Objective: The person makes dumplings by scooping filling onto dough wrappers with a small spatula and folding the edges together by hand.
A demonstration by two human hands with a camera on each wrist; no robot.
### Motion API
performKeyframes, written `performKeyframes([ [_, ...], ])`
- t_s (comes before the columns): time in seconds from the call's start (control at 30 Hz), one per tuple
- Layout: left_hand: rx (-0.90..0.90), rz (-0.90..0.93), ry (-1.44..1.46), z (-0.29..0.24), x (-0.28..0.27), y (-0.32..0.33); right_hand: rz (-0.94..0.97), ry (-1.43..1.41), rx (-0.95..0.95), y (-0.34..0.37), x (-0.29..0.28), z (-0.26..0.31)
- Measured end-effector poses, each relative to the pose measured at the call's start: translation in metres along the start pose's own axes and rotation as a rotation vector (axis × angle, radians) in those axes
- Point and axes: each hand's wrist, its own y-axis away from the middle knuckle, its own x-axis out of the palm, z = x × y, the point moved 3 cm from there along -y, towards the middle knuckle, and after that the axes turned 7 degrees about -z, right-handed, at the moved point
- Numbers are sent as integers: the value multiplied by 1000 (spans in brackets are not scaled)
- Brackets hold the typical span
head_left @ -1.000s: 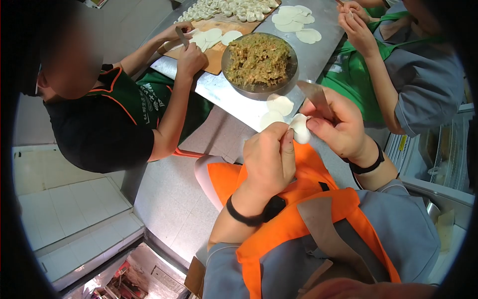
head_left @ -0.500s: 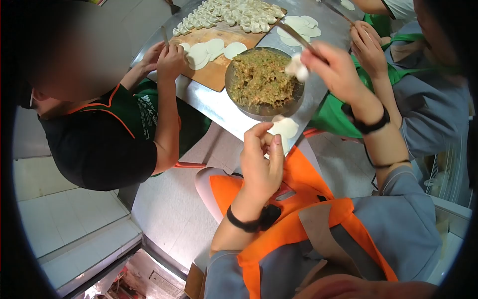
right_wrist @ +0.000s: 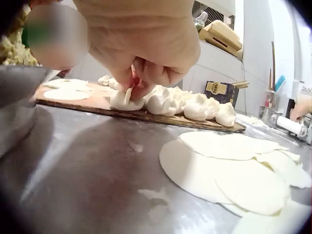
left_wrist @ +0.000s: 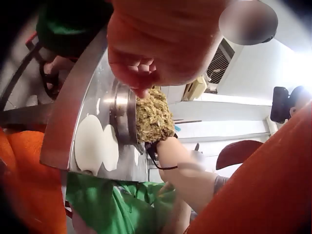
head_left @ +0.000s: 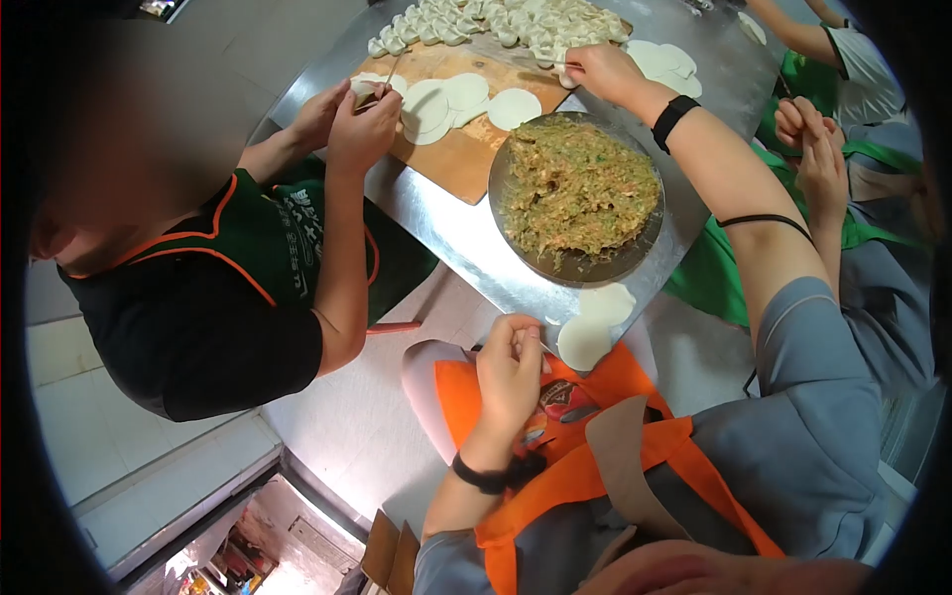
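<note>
My right hand (head_left: 607,77) reaches across to the wooden board (head_left: 446,164). In the right wrist view its fingertips pinch a folded dumpling (right_wrist: 120,103) at the board's near edge, beside rows of other dumplings (right_wrist: 197,107). A thin flat spatula (head_left: 540,61) also sticks out from this hand. My left hand (head_left: 509,369) hangs near the table corner with fingers loosely curled and nothing in them. Round dough wrappers (head_left: 584,343) lie close to it on the metal table. Beyond these stands the metal bowl (head_left: 506,223) of chopped filling (head_left: 580,188).
At the left, a person in a dark green apron (head_left: 288,238) works dough in both hands (head_left: 362,124). Another person's hands (head_left: 818,149) are at the right. More wrappers (head_left: 664,64) lie beyond the bowl, and others (head_left: 441,99) on the board.
My right hand has carried the dumpling away from my left hand, past the bowl to the board. The left hand has let go of it and dropped back, its fingers curling in.
</note>
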Motion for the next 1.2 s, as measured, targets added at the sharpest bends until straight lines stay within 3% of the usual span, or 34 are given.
performKeyframes([
  [0.07, 35, -16, -87, 3, -1, -4, 10, -4, 31, -1, 4, -7],
  [0.1, 52, -20, -132, 4, -2, -5, -72, -70, -16, 4, 1, -9],
  [0.2, 334, -14, -373, 15, 11, -11, -138, -146, 37, 22, -30, -6],
  [0.23, 279, 56, -352, 16, 17, -11, -210, -86, -67, 31, -38, -10],
  [0.33, 400, 91, -482, 14, 37, -5, -263, -208, 62, 72, -83, -9],
  [0.37, 515, 99, -556, 7, 42, 0, -301, -316, 207, 95, -97, -1],
  [0.47, 529, 86, -647, 17, 49, 7, -397, -345, 399, 162, -140, 32],
  [0.57, 536, 101, -694, 22, 49, 5, -484, -588, 509, 231, -146, 49],
  [0.67, 654, 26, -648, 19, 51, 13, -401, -614, 537, 286, -144, 74],
  [0.8, 597, 37, -722, 27, 52, 14, -136, -857, 751, 336, -117, 124],
  [0.9, 610, 67, -745, 31, 48, 14, -186, -1023, 708, 356, -84, 148],
  [1.0, 792, -77, -603, 19, 41, 27, -169, -1086, 703, 360, -68, 169],
  [1.1, 281, 67, -574, 19, 40, 28, -113, -981, 657, 353, -56, 172],
  [1.2, 251, 61, -593, 31, 37, 23, -127, -1106, 602, 337, -45, 175],
])
